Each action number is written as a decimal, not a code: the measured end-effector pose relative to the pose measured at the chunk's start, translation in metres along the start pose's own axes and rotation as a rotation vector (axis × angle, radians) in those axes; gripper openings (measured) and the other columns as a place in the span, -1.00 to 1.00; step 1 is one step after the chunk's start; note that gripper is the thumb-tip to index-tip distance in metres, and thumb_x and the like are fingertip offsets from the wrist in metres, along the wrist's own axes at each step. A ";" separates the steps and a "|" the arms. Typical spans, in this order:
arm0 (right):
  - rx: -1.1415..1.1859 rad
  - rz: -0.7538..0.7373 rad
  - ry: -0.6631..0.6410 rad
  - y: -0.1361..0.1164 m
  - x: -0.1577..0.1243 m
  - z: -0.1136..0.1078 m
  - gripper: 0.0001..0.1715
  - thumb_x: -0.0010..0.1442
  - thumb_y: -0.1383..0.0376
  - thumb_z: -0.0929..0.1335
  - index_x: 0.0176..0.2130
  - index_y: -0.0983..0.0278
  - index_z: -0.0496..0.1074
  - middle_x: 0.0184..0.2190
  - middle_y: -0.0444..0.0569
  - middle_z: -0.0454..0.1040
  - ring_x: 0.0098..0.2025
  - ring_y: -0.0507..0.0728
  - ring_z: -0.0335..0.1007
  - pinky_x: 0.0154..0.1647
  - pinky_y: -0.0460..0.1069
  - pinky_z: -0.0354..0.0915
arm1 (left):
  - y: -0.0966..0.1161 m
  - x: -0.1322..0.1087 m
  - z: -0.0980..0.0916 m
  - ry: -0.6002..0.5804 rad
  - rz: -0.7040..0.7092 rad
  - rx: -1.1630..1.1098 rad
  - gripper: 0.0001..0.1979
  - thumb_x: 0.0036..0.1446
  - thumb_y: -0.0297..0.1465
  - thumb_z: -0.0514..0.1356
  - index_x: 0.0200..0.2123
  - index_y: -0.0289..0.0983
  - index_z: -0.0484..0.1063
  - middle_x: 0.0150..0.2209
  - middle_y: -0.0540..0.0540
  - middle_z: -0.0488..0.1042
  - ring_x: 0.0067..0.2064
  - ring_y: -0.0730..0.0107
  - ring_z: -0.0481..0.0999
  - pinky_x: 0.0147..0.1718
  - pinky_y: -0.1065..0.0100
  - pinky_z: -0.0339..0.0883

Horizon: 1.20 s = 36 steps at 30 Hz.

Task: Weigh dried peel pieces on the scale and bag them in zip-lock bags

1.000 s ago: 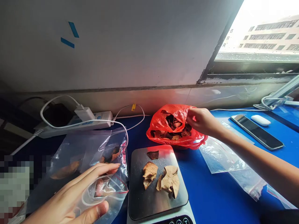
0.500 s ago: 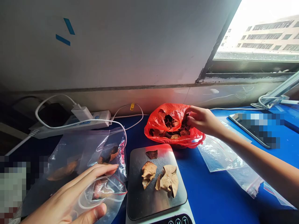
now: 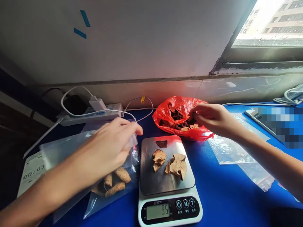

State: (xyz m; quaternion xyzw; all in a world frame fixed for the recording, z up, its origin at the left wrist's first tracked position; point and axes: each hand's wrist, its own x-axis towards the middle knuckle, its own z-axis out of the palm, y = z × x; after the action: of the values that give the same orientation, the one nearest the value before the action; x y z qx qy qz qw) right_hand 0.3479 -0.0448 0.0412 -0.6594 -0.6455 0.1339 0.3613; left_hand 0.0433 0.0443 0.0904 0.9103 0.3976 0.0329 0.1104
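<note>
My right hand (image 3: 214, 118) reaches into the red plastic bag (image 3: 165, 104), its fingers pinched on dried peel (image 3: 183, 123) near the right rim. On the left, my left hand (image 3: 115, 142) hovers over clear zip bags with its fingers curled. Something translucent shows under those fingers, too hidden to name. Below it lies a clear zip bag (image 3: 104, 203) with several tan dried pieces (image 3: 115, 189). A kitchen scale (image 3: 146, 183) stands between my hands and shows 9.5. On its plate rest a dark peel piece (image 3: 162, 144), an orange-brown one (image 3: 159, 159) and a pale, star-shaped one (image 3: 177, 165).
Flat clear bags (image 3: 227, 151) lie right of the red bag, near a phone (image 3: 265, 124). A power strip (image 3: 113, 108) with a white charger (image 3: 97, 103) and cables runs along the wall. A timer (image 3: 30, 173) sits at the far left, partly under a bag.
My left hand has moved up and right, and its fingers have curled. My right hand stays at the red bag. The view has shifted, bringing the scale's display into sight.
</note>
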 end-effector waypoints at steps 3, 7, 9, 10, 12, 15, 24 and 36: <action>-0.005 -0.033 -0.018 -0.011 -0.006 0.003 -0.81 0.15 0.27 0.28 -0.33 0.26 0.48 -0.41 -0.03 0.51 -0.42 0.05 0.40 -0.40 -0.05 0.32 | 0.021 0.023 0.004 -0.102 0.248 0.167 -0.76 0.06 -0.41 0.05 -0.24 -0.20 0.47 -0.28 -0.10 0.50 -0.17 0.15 0.47 -0.21 0.23 0.28; -0.028 -0.031 0.008 -0.012 -0.014 0.002 -0.79 0.14 0.24 0.28 -0.32 0.26 0.48 -0.42 -0.02 0.50 -0.42 0.07 0.39 -0.41 -0.03 0.33 | 0.036 0.045 0.014 -0.121 0.314 0.226 -0.72 0.17 -0.17 0.12 -0.35 -0.24 0.50 -0.36 -0.10 0.52 -0.29 0.22 0.47 -0.33 0.30 0.19; -0.029 -0.029 -0.005 -0.011 -0.016 0.000 -0.78 0.15 0.25 0.28 -0.31 0.26 0.49 -0.39 -0.01 0.52 -0.40 0.07 0.40 -0.38 -0.03 0.34 | 0.040 0.053 0.020 -0.174 0.332 0.222 -0.72 0.17 -0.18 0.14 -0.37 -0.25 0.51 -0.40 -0.08 0.52 -0.34 0.29 0.47 -0.36 0.34 0.13; -0.029 -0.029 -0.007 -0.010 -0.018 -0.002 -0.78 0.15 0.25 0.28 -0.30 0.26 0.50 -0.37 -0.01 0.53 -0.39 0.07 0.41 -0.37 -0.03 0.35 | 0.041 0.057 0.022 -0.196 0.348 0.222 -0.73 0.16 -0.19 0.15 -0.39 -0.25 0.51 -0.43 -0.06 0.52 -0.37 0.31 0.47 -0.38 0.34 0.10; -0.034 -0.031 -0.003 -0.009 -0.020 -0.003 -0.78 0.16 0.26 0.28 -0.29 0.26 0.51 -0.35 0.00 0.54 -0.37 0.08 0.42 -0.36 -0.03 0.35 | 0.041 0.062 0.026 -0.226 0.386 0.224 -0.75 0.14 -0.21 0.17 -0.44 -0.26 0.48 -0.48 -0.04 0.50 -0.42 0.35 0.44 -0.41 0.35 0.05; -0.038 -0.046 0.016 -0.009 -0.022 -0.004 -0.78 0.16 0.27 0.28 -0.29 0.26 0.51 -0.34 0.00 0.54 -0.37 0.07 0.43 -0.36 -0.04 0.35 | 0.038 0.064 0.021 -0.240 0.410 0.218 -0.76 0.13 -0.28 0.15 -0.50 -0.28 0.41 -0.51 -0.02 0.45 -0.47 0.40 0.38 -0.44 0.35 0.00; 0.069 -0.010 0.083 0.003 -0.023 -0.003 -0.77 0.20 0.23 0.29 -0.25 0.28 0.50 -0.35 0.00 0.54 -0.37 0.07 0.43 -0.35 -0.03 0.35 | 0.078 0.030 -0.020 -0.144 0.287 0.022 -0.73 0.18 -0.21 0.09 -0.45 -0.22 0.45 -0.55 0.03 0.44 -0.53 0.47 0.38 -0.53 0.41 0.10; -0.032 -0.015 0.227 0.026 -0.020 0.014 -0.76 0.17 0.38 0.25 -0.21 0.29 0.47 -0.31 0.01 0.56 -0.34 0.08 0.44 -0.32 -0.02 0.32 | 0.104 0.115 0.005 -0.121 0.397 0.459 -0.73 0.14 -0.46 0.04 -0.25 -0.24 0.55 -0.28 -0.18 0.56 -0.28 0.09 0.56 -0.35 0.23 0.32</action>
State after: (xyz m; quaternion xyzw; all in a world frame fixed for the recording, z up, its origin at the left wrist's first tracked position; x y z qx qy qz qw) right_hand 0.3554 -0.0574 0.0085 -0.6711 -0.6075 0.0452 0.4226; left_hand 0.1969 0.0595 0.1060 0.9717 0.2017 -0.0909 -0.0830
